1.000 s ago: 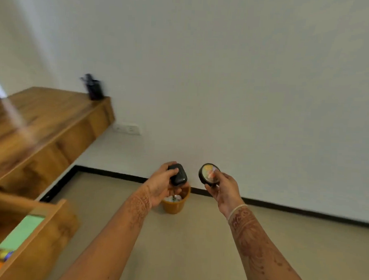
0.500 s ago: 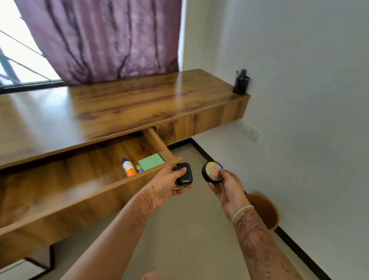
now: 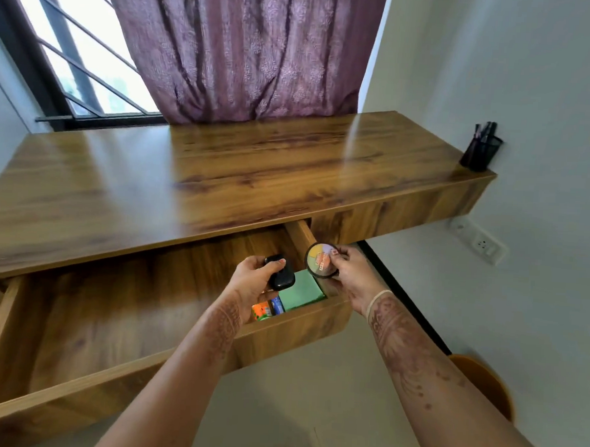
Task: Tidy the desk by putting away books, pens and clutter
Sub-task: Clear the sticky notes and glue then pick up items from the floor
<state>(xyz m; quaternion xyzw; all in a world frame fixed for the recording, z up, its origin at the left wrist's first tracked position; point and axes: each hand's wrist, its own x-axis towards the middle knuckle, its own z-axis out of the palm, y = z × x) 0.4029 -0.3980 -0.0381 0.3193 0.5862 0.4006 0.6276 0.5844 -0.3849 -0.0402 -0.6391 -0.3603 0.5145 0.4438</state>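
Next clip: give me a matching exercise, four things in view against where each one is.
Things:
1. black case
2. round tin
3. green pad
4. pen holder

Places:
A. in the open drawer
B. on the far right corner of the desk
C. in the left hand
D. in the right hand

Pairs: 1-C, 2-D, 3-A, 4-B.

Black case (image 3: 280,274) — multicoloured round tin (image 3: 320,259), green pad (image 3: 302,290), purple patterned curtain (image 3: 248,50)
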